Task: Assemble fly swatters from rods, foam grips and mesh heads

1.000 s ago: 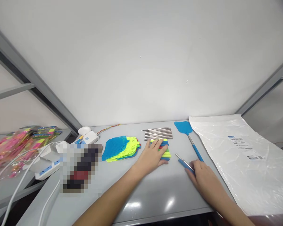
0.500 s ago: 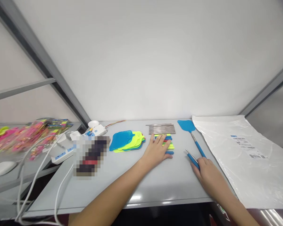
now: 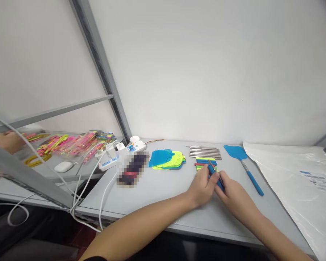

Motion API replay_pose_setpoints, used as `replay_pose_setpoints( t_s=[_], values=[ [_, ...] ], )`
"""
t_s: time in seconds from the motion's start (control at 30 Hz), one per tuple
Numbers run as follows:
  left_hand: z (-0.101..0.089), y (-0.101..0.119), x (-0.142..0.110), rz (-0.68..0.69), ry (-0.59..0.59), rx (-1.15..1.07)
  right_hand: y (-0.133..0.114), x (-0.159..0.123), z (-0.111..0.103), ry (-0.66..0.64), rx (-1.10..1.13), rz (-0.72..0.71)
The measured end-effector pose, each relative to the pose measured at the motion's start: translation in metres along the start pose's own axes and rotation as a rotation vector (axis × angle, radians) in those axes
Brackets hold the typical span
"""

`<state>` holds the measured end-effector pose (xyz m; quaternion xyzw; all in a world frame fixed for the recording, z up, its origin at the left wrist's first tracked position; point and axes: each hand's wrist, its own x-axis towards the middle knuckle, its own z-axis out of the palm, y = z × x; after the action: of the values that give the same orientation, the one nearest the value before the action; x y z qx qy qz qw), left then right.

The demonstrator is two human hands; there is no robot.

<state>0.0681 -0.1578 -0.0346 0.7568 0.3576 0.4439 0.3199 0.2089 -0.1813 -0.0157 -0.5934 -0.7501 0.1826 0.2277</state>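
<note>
My left hand [image 3: 202, 188] and my right hand [image 3: 230, 190] meet above the front part of the table. Both are closed around a blue handle [image 3: 212, 169] with a thin metal rod along it; fingers hide how the two join. Just behind lie several coloured handles [image 3: 205, 162], yellow, blue, red and green, partly covered by my left hand. Beyond them is a row of metal rods [image 3: 205, 152]. Blue and yellow mesh fly swatter heads [image 3: 167, 159] are stacked to the left. A whole blue fly swatter [image 3: 251, 177] rests right of my hands.
A white plastic mailer [image 3: 282, 174] covers the table's right side. At left are a power strip [image 3: 108, 164] with white cables, and a blurred-out dark object [image 3: 133, 170]. Past the grey metal frame [image 3: 108, 87], another person's hand [image 3: 9, 141] is near pink packets [image 3: 84, 143].
My left hand has left the coloured handles and joined my right hand on the blue handle. My right hand has come away from the fly swatter. The view has turned left.
</note>
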Motion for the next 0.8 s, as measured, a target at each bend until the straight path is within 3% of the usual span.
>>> replay_pose_setpoints(
  t_s=[0.2,0.3,0.37,0.43,0.57,0.67,0.8],
  values=[
    [-0.01,-0.002,0.013,-0.225,0.308,-0.468,-0.004,0.028,-0.011,-0.051,0.316,-0.124],
    [-0.007,-0.007,0.015,-0.322,0.318,-0.655,0.006,0.046,-0.023,-0.068,0.506,-0.128],
    [-0.002,-0.008,0.013,-0.424,0.228,-0.807,0.011,0.058,-0.029,-0.09,0.674,-0.101],
    [0.005,-0.009,0.008,-0.539,0.053,-0.906,0.014,0.07,-0.031,-0.049,0.829,-0.085],
    [0.013,-0.008,-0.001,-0.676,-0.372,-0.827,0.017,0.083,-0.027,0.197,0.952,-0.085],
    [0.013,-0.008,-0.003,-0.684,-0.45,-0.69,0.016,0.079,-0.023,0.318,1.051,-0.064],
    [0.013,-0.012,0.0,-0.666,-0.431,-0.589,0.008,0.073,-0.024,0.37,1.27,-0.044]
  ],
)
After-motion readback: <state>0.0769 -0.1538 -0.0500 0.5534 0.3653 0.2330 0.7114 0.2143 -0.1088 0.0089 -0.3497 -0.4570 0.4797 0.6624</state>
